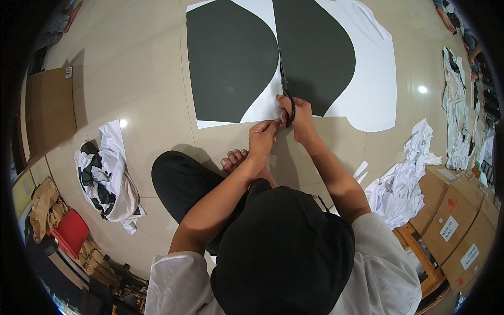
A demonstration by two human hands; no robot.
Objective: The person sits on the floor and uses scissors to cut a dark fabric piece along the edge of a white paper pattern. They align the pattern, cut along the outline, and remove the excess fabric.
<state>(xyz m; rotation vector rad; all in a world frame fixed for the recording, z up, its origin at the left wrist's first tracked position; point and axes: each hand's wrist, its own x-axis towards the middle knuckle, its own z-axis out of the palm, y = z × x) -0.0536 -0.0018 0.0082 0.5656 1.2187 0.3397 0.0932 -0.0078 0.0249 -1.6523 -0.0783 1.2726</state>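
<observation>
A large white sheet [261, 107] lies flat on the floor, carrying a black curved shape [231, 63] on the left and another black shape [315, 52] on the right. My right hand [302, 118] grips black-handled scissors [285, 86]. Their blades point away from me along the narrow white gap between the two shapes. Close beside it, my left hand [262, 137] pinches the near edge of the sheet with thumb and fingers. Exactly how much cloth sits between those fingertips is hidden.
Bundled white and black cloth [107, 178] lies on the left. White scraps [396, 194] are heaped at right, beside stacked cardboard boxes [446, 223]. A cardboard panel [51, 107] stands far left. More cloth [454, 105] lies far right. My bent knee and bare foot [234, 159] are below the sheet.
</observation>
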